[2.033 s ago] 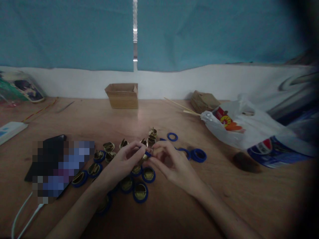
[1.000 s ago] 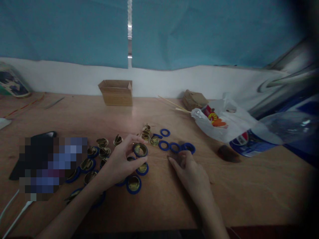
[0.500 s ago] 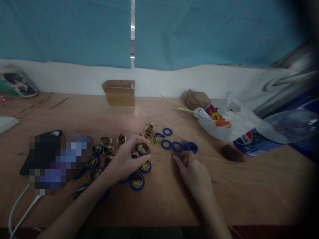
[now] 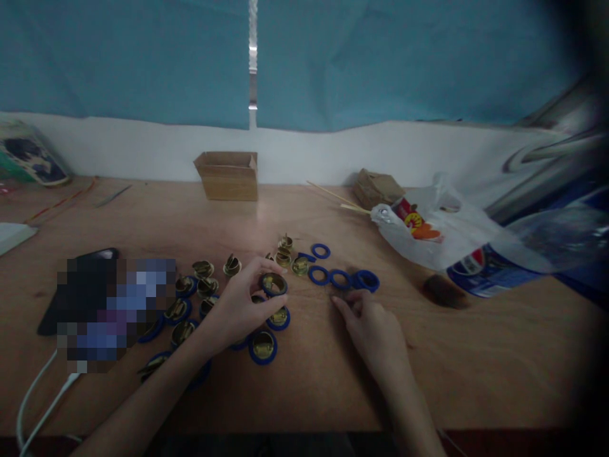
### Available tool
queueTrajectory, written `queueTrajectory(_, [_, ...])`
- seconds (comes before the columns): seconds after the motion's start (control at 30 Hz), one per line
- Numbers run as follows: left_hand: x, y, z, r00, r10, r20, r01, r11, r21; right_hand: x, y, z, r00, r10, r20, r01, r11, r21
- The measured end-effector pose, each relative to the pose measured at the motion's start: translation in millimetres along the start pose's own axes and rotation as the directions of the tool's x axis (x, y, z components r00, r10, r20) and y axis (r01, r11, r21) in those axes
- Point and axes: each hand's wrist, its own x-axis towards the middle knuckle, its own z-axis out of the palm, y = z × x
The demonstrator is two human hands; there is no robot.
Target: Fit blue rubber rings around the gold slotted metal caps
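Note:
Between the thumb and fingers of my left hand (image 4: 242, 308) is a round brass-coloured piece with a dark blue rim (image 4: 274, 285). My right hand (image 4: 373, 324) rests low over the wood, its fingers curled and pressed together; whatever is at the fingertips is too small to make out. Just beyond it lie blue rings (image 4: 340, 280), a few overlapping at the right, with one ring (image 4: 320, 251) farther back. Several brass pieces with clips (image 4: 203, 269) and blue-rimmed ones (image 4: 263, 346) are spread around and under my left forearm.
A small open cardboard box (image 4: 231, 181) stands by the wall. At the right are a plastic bag (image 4: 447, 222), a bottle with a blue label (image 4: 490, 270) and a brown packet (image 4: 378, 186). A dark phone (image 4: 78, 292) with cables lies left on the wooden table (image 4: 499, 362).

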Motion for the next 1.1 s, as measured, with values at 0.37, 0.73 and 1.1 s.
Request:
queueTrajectory(0.37, [0, 1, 0.4, 1.000, 0.003, 0.003, -0.003, 1.000, -0.005, -5, -7, -3, 0.996, -0.069, 0.063, 0.083, 0.964, -0.254])
queueTrajectory(0.73, [0, 2, -0.7, 1.000, -0.028, 0.006, 0.028, 0.998, -0.049, -8, 18, -11, 0.993, -0.059, -0.099, 0.078, 0.977, 0.200])
queueTrajectory(1.1, [-2, 4, -2.3, 0.999, -0.054, -0.007, 0.054, 0.998, -0.034, -11, 7, 0, 0.992, 0.011, -0.124, -0.010, 1.000, 0.010])
